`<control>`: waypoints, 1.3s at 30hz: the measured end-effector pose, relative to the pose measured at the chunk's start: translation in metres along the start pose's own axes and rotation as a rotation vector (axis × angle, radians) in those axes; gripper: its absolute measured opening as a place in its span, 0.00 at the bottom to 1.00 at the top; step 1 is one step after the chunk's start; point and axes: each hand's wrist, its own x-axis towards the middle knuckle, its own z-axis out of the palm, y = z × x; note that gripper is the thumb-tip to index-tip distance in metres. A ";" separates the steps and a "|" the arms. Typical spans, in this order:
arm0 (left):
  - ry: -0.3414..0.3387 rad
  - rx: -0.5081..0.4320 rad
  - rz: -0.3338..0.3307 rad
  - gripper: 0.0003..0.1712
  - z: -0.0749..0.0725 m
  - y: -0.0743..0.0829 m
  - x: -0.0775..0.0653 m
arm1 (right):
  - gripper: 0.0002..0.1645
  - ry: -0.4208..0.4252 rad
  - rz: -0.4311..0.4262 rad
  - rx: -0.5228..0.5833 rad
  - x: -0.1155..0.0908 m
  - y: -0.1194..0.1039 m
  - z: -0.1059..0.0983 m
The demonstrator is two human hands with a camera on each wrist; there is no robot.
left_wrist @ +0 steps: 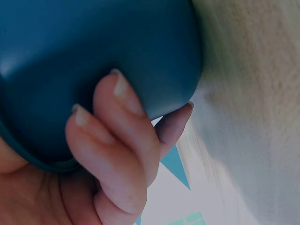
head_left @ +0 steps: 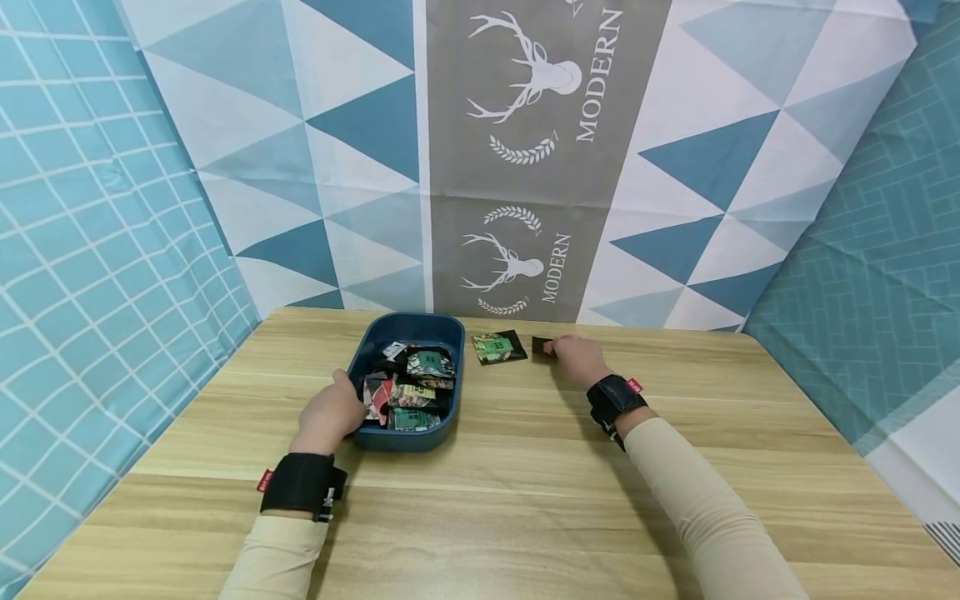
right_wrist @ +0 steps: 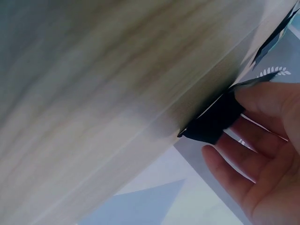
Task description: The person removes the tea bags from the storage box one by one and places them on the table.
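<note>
A dark blue rectangular bin (head_left: 420, 442) with rounded corners sits on the table, holding several small sachets (head_left: 429, 363). My left hand (head_left: 332, 410) grips its near left side. In the left wrist view the fingers (left_wrist: 119, 154) bend against the bin's outer wall (left_wrist: 140, 42), the rim between them and the palm. Right of the bin, my right hand (head_left: 581, 360) pinches a small black sachet (right_wrist: 218, 117) between thumb and fingers, its lower edge right at the table surface. A green-and-black sachet (head_left: 498, 347) lies flat between the bin and my right hand.
The wood-grain table (head_left: 510, 517) runs back to a patterned cloth backdrop (head_left: 360, 150) with triangles and deer heads. Blue tiled-pattern cloth (head_left: 90, 250) hangs along the left side, and teal patterned cloth (head_left: 877, 275) along the right.
</note>
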 end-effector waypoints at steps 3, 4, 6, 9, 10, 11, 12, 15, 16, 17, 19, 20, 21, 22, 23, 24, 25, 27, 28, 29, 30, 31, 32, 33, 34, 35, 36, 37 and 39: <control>-0.001 0.001 -0.001 0.41 0.000 0.000 0.000 | 0.16 -0.023 -0.008 0.005 0.000 0.000 0.002; -0.002 0.000 0.000 0.41 0.000 0.000 0.000 | 0.16 -0.026 -0.010 0.005 0.000 0.001 0.002; -0.007 -0.002 0.001 0.41 0.000 0.000 0.000 | 0.14 -0.025 -0.014 0.009 0.000 0.001 0.004; -0.004 -0.004 0.007 0.41 -0.001 0.001 -0.001 | 0.12 -0.005 -0.024 0.004 0.000 0.002 0.005; -0.004 -0.005 0.008 0.41 -0.001 0.001 -0.001 | 0.11 0.002 -0.027 0.005 0.000 0.002 0.005; -0.006 -0.007 0.007 0.41 -0.001 0.000 -0.001 | 0.11 0.006 -0.029 0.006 0.000 0.002 0.006; -0.009 -0.009 0.006 0.41 -0.001 0.000 -0.001 | 0.10 0.011 -0.033 0.004 0.000 0.002 0.006; -0.009 -0.009 0.009 0.41 0.000 0.000 -0.001 | 0.10 0.007 -0.036 0.011 0.000 0.003 0.005; -0.009 -0.009 0.008 0.41 0.000 0.000 -0.001 | 0.10 0.002 -0.036 0.015 0.000 0.003 0.005; -0.006 -0.008 0.008 0.41 0.000 0.000 0.000 | 0.10 -0.003 -0.035 0.019 0.000 0.003 0.005; 0.002 0.000 0.010 0.41 0.000 -0.001 0.000 | 0.10 -0.010 -0.035 0.027 0.000 0.003 0.005; 0.002 0.000 0.008 0.41 0.000 -0.001 0.001 | 0.10 -0.011 -0.034 0.032 0.000 0.003 0.006; 0.002 0.001 0.005 0.41 0.001 -0.001 0.001 | 0.10 -0.010 -0.036 0.034 0.000 0.003 0.006; 0.003 0.004 0.003 0.41 0.001 -0.001 0.002 | 0.10 -0.009 -0.037 0.037 0.000 0.003 0.006; 0.003 0.006 0.002 0.41 0.001 -0.001 0.002 | 0.11 -0.006 -0.040 0.036 0.000 0.003 0.006; 0.001 0.007 0.001 0.41 0.002 -0.001 0.002 | 0.11 -0.002 -0.042 0.035 0.000 0.003 0.007; 0.000 0.007 0.000 0.41 0.002 -0.001 0.002 | 0.12 -0.002 -0.041 0.035 0.000 0.003 0.007; -0.001 0.007 -0.003 0.41 0.002 -0.001 0.002 | 0.13 -0.003 -0.037 0.033 0.000 0.003 0.007; -0.002 0.006 -0.002 0.41 0.002 -0.001 0.002 | 0.13 -0.005 -0.035 0.031 0.000 0.003 0.006; -0.002 0.006 0.001 0.41 0.002 -0.001 0.002 | 0.14 -0.006 -0.033 0.032 0.000 0.002 0.006; 0.001 0.005 0.003 0.41 0.001 -0.001 0.002 | 0.14 -0.008 -0.031 0.035 -0.001 0.001 0.005; 0.001 0.004 0.005 0.41 0.001 -0.001 0.001 | 0.15 -0.005 -0.032 0.039 -0.001 0.000 0.004; 0.002 0.004 0.008 0.41 0.001 -0.001 0.001 | 0.14 0.002 -0.038 0.042 -0.001 -0.001 0.003; 0.003 0.002 0.011 0.41 0.001 0.000 0.001 | 0.14 0.009 -0.049 0.042 -0.001 -0.003 0.001; 0.003 0.001 0.013 0.41 0.000 0.000 0.000 | 0.13 0.019 -0.060 0.041 0.000 -0.005 -0.001; 0.004 0.001 0.014 0.41 0.000 0.000 0.000 | 0.12 0.028 -0.071 0.041 0.000 -0.007 -0.003; 0.005 0.000 0.013 0.41 0.000 0.000 0.000 | 0.10 0.033 -0.078 0.040 0.001 -0.010 -0.005; 0.002 0.000 0.013 0.41 0.000 0.000 -0.001 | 0.08 0.037 -0.086 0.036 0.001 -0.013 -0.007; 0.001 -0.002 0.011 0.41 0.000 0.000 -0.001 | 0.03 0.035 -0.095 0.025 0.003 -0.019 -0.010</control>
